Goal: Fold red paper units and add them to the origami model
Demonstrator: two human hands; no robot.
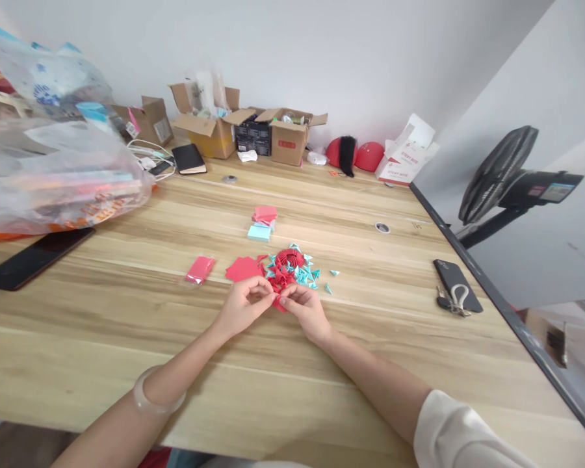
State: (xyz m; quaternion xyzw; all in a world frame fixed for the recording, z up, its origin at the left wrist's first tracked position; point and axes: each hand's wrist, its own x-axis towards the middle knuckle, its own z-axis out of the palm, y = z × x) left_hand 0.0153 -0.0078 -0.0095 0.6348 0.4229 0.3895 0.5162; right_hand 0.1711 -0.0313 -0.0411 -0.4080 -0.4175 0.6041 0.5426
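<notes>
Between my two hands is a small red paper piece (279,303), pinched at its upper edge by the fingertips of both. My left hand (246,304) is closed on its left side, my right hand (306,311) on its right. Just beyond lie folded red pieces (281,275), a round ribbed red paper piece (290,258) and scattered folded blue pieces (307,274). Flat red sheets (242,268) are fanned out beyond my left hand. Farther left is a wrapped red pack (200,270). Red and blue paper stacks (260,232) stand behind.
Plastic bags (63,175) and a dark flat device (39,260) are at the left. Open cardboard boxes (214,133) line the wall. A phone (455,283) with keys lies at the right, near a black fan (500,172). A tape roll (382,227) rests on the wooden table (253,396).
</notes>
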